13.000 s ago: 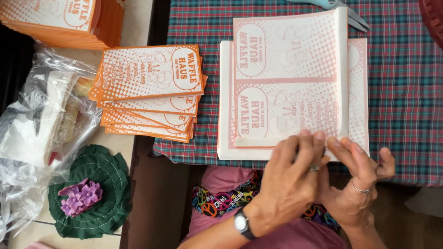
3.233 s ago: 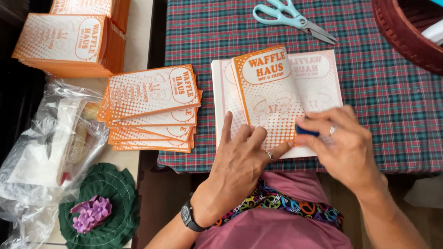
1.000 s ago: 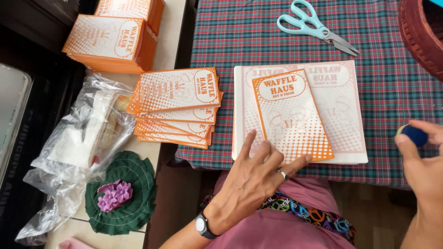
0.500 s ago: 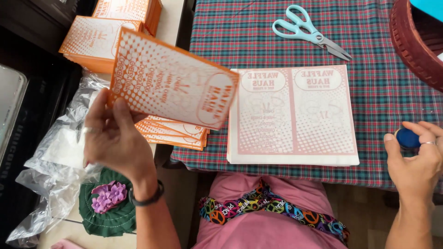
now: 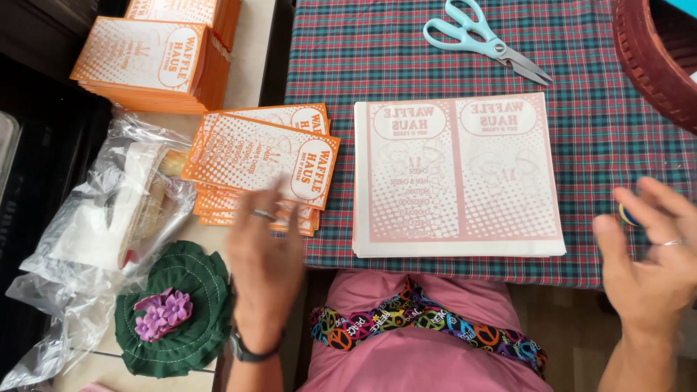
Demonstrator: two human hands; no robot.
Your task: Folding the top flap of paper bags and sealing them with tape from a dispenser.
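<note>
Item one, my left hand (image 5: 265, 254): blurred, palm down, fingers spread and released, hovering over the near edge of the fanned stack of orange bags (image 5: 258, 163), which lies at the left edge of the bench (image 5: 602, 145) and overhangs the plaid cloth; I cannot tell whether the fingertips touch the top bag. Item two, my right hand (image 5: 650, 250): loosely curled at the right edge of the bench, with a small round blue and yellow object (image 5: 626, 215) tucked behind the fingers; it is mostly hidden and I cannot tell what it is. Item three, a pile of pale printed sheets (image 5: 459, 178): flat and squared up, in the middle of the bench, between my two hands and touched by neither. Item four, light blue scissors (image 5: 485, 40): closed, lying at the far side beyond the sheets. Item five, a dark red basket (image 5: 653, 62): far right corner, partly out of view. Item six, a thick block of orange bags (image 5: 149, 65): off the cloth, at the far left. Item seven, a crumpled clear plastic bag (image 5: 94, 232): left of the fanned stack. Item eight, a green fabric piece with purple flowers (image 5: 174, 312): near left, just beside my left wrist.
</note>
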